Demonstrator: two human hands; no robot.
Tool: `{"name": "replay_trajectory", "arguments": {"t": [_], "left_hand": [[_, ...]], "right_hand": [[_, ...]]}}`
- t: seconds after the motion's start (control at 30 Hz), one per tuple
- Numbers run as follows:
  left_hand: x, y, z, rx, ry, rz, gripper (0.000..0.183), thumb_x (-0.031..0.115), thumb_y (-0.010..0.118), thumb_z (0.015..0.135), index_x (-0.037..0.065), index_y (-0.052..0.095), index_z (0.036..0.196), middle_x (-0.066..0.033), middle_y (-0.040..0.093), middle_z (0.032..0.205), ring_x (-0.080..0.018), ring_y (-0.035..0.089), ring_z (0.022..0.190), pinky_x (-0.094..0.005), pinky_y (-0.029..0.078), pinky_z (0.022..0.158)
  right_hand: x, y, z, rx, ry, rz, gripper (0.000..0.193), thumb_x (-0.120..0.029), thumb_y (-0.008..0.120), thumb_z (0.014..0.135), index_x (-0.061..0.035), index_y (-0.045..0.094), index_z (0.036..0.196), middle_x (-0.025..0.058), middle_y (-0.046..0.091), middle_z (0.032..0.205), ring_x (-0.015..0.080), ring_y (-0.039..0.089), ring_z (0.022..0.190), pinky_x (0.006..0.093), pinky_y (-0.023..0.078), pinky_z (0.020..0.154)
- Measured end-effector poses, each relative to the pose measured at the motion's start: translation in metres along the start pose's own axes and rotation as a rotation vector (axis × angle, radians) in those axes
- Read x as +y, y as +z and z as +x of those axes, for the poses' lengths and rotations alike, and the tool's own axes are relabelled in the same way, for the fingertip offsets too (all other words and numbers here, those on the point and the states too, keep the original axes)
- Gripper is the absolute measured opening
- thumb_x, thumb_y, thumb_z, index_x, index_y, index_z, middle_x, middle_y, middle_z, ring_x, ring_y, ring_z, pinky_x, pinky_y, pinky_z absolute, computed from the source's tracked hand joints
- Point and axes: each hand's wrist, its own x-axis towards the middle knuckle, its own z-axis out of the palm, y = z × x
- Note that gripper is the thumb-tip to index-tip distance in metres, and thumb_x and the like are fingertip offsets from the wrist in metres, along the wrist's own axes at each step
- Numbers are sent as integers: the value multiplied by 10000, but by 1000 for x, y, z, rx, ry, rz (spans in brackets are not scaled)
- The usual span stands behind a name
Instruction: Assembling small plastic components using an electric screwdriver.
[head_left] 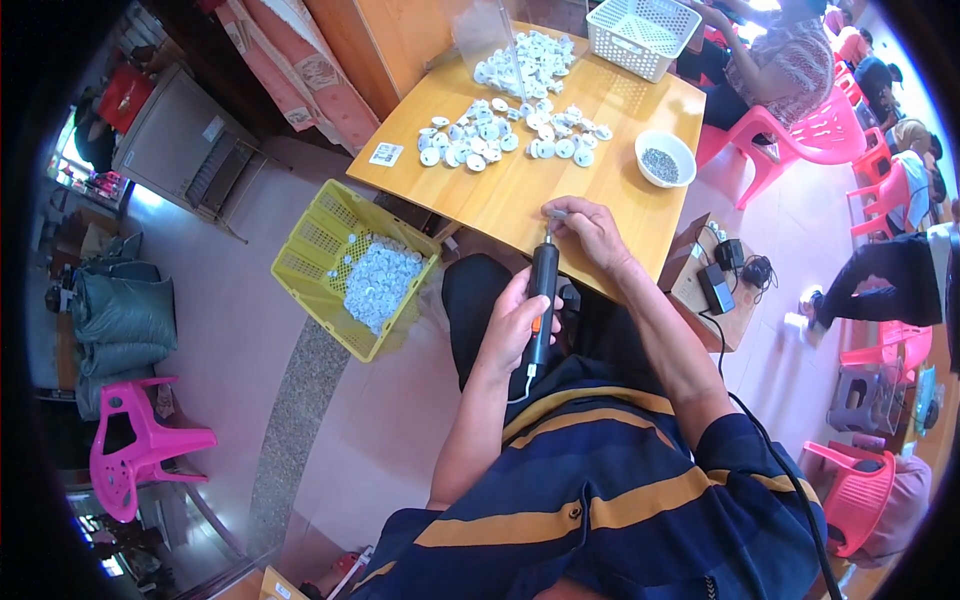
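Observation:
My left hand (517, 318) is wrapped round a black electric screwdriver (544, 290), its tip pointing away from me over the table's near edge. Close to that tip, my right hand (592, 232) pinches a small pale part (556, 213); its exact shape is mostly covered by the fingers. Whether tip and part touch, I cannot tell. Beyond the hands, loose round white plastic parts (470, 140) lie on the wooden table (500, 205), with a bigger heap (540, 62) behind them. A white bowl (682, 146) of small metal screws (660, 165) stands at the table's right.
Left of my knees, a yellow crate (310, 240) holds many white round parts. A white basket (640, 40) sits at the far right table corner. Right of the table are a box (735, 318) with black adapters, pink chairs (800, 135) and seated people. A cable (770, 435) runs past my right arm.

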Motion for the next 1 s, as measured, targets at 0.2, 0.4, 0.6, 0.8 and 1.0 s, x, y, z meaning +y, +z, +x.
{"name": "replay_trajectory", "arguments": {"t": [0.2,0.4,0.6,0.8,1.0], "left_hand": [[0,1,0,-1,-4,-6,518,114,527,956,18,397,1448,-109,646,970,-137,659,724,-259,566,599],[-1,1,1,-10,-16,-46,523,127,539,958,20,395,1449,-113,653,984,-145,663,721,-263,567,593],[-3,1,1,-13,-16,-72,522,132,536,961,23,393,1451,-117,655,990,-152,669,723,-270,576,596],[0,1,3,-56,-4,-189,514,142,516,967,24,389,1451,-124,655,1000,-163,676,737,-279,584,607],[0,-2,-3,48,39,-144,490,136,502,969,36,403,1438,-126,659,1001,-166,674,740,-291,585,618]], "right_hand": [[2,-2,0,-6,-5,-33,382,-134,417,935,20,689,1154,101,710,989,159,658,861,299,556,826],[1,-1,0,-1,-14,-39,360,-134,434,953,16,692,1154,99,711,988,157,658,858,296,557,822],[2,0,-1,4,6,19,292,-136,494,997,3,695,1156,70,708,1009,133,655,877,277,546,818],[1,1,5,14,31,210,261,-178,528,1031,-7,665,1173,50,691,988,108,639,882,259,525,787],[-10,15,23,111,122,31,199,-186,604,1005,-11,642,1090,62,702,947,128,662,782,278,533,704]]}}
